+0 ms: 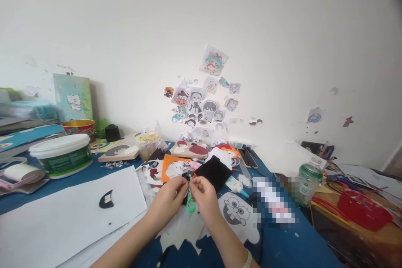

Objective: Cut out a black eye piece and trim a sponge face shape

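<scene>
A: Hands? Left hand (171,194) and right hand (204,192) pinch green scissors (190,204) together.
B: Room? White paper (63,213) left is open; black felt (215,171) just beyond; bottle (307,182) well right.

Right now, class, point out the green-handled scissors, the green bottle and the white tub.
green-handled scissors (190,205), head view, on the handle loop.
green bottle (309,180), head view, on its label.
white tub (61,155), head view, on its side wall.

Two hands (171,197) (204,194), one green scissors (190,205), one white tub (61,154), one bottle (309,180), perhaps a dozen wall stickers (201,104).
</scene>
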Available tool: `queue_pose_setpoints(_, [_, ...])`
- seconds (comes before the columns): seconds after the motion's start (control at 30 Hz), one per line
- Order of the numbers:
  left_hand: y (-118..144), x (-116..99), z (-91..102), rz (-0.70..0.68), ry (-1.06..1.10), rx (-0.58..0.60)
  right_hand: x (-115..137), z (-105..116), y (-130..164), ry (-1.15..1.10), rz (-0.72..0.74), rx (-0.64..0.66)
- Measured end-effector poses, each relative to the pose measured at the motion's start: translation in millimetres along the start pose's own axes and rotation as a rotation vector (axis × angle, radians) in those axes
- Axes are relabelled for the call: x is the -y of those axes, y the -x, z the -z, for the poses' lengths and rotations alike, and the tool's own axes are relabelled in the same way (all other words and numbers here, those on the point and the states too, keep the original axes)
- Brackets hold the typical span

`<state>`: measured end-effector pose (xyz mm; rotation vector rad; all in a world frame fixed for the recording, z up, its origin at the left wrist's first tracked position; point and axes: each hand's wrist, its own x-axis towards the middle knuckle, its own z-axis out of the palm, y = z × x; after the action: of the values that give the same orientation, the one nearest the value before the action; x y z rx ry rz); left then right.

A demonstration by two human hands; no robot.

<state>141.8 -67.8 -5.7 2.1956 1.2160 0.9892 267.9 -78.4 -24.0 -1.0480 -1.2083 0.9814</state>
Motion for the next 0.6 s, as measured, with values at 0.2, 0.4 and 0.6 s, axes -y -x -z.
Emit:
queue_pose_setpoints(0.2, [0.5, -2.7, 1.3, 0.006, -0.019, 0.015, -3.4, 0.1, -0.1, 0.066, 0.033, -0.010])
queue_pose_setpoints(0.4, [-3.7, 5.9, -5.6, 0.000, 0.009, 0.005, -5.2, 0.0, 0.4, 0.091, 0.057, -0.030])
queue_pose_setpoints(0.6, [-6.7, 7.4, -6.5, 0.013, 0.079, 0.017, -6.6, -0.3, 0.8, 0.114, 0.069, -0.036])
